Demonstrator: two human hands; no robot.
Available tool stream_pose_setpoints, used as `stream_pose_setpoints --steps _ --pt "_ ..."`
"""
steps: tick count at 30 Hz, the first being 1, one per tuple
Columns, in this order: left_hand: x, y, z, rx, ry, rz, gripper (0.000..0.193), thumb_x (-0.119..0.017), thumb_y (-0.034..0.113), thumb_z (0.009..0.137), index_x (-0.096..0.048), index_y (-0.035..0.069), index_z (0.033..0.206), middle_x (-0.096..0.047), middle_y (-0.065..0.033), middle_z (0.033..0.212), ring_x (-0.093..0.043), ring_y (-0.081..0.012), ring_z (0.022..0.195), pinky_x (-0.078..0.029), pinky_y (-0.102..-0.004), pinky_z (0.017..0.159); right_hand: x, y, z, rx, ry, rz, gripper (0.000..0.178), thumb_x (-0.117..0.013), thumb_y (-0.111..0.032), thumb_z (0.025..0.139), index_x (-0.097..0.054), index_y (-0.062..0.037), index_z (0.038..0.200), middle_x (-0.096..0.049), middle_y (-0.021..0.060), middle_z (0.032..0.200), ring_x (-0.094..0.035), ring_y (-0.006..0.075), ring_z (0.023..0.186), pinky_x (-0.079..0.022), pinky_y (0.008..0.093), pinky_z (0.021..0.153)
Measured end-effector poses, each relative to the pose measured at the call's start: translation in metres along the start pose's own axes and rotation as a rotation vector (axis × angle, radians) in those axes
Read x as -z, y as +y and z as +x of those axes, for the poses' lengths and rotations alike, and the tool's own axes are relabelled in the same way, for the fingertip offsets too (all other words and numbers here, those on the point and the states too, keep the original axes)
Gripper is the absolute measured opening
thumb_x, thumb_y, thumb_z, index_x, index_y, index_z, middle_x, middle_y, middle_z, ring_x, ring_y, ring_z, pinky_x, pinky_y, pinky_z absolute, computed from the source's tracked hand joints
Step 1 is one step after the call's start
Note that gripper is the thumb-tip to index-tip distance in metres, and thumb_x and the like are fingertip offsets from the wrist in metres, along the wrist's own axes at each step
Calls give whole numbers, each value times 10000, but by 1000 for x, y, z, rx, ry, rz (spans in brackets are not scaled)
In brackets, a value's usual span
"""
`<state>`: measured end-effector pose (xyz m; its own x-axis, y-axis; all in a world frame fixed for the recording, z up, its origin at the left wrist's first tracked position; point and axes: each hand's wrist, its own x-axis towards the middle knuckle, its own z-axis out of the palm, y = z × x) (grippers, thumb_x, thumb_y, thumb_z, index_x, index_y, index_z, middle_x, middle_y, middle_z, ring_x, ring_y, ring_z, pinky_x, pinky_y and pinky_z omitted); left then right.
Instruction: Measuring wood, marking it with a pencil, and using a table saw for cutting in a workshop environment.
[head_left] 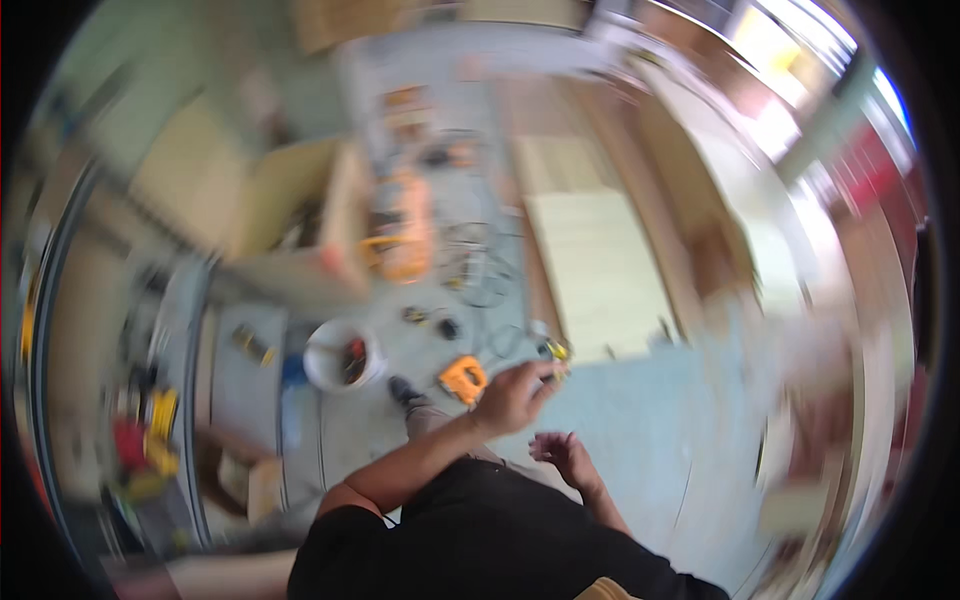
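Observation:
My left hand reaches forward across the middle, its fingers closed around a small yellow-and-dark thing that looks like a tape measure; blur hides its details. Lower and to the right, my right hand hangs in front of my body with its fingers loosely apart and nothing visible in them. An orange power tool rests on the floor just left of my left hand. Beyond the hands, a long pale board lies on brown boards.
To the left stand a white bucket with tools inside and a large open wooden box. An orange tool case and tangled black cables lie on the floor ahead. A grey-framed shelf with tools is at far left.

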<state>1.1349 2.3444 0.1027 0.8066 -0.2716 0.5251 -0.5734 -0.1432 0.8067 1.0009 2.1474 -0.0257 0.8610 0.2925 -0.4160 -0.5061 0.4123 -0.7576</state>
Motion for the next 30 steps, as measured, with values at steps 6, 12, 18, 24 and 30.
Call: stream_pose_setpoints --steps 6,12,18,24,30 --pt "-251 121 -51 -407 -1076 -350 315 -685 136 879 -595 44 1166 -675 -132 1091 -679 -301 927 -554 -369 771 82 -47 -216 754 578 728 506 -451 -452 1014 -527 -44 1303 -666 109 1034 -645 220 963 -497 375 902" --pt "-396 150 -58 -331 -1689 -217 360 -654 202 918 -557 32 1221 -651 -153 1107 -672 -252 935 -547 -342 771 127 -10 -338 587 1363 127 388 -523 -342 1004 -610 -47 1240 -646 51 896 -601 113 794 -521 307 716" --pt "-586 197 -137 131 -2145 -332 412 -578 301 979 -518 18 1273 -656 -133 941 -646 -204 836 -513 -340 755 226 41 -421 486 1330 335 331 -576 -286 986 -621 -29 1189 -668 52 902 -634 109 786 -518 287 717" --pt "-768 209 -208 63 -2080 -501 349 -576 278 986 -502 -5 1176 -644 -97 893 -641 -171 806 -520 -323 699 381 13 -534 630 1288 727 313 -557 -322 998 -613 -14 984 -618 29 803 -602 120 695 -505 299 628" --pt "-930 347 -224 708 -2279 -581 270 -499 242 1024 -399 21 1142 -625 -94 832 -611 -133 666 -504 -264 570 486 -24 -662 624 1442 739 423 -470 -380 1021 -588 -8 859 -576 72 597 -592 171 518 -498 313 505"
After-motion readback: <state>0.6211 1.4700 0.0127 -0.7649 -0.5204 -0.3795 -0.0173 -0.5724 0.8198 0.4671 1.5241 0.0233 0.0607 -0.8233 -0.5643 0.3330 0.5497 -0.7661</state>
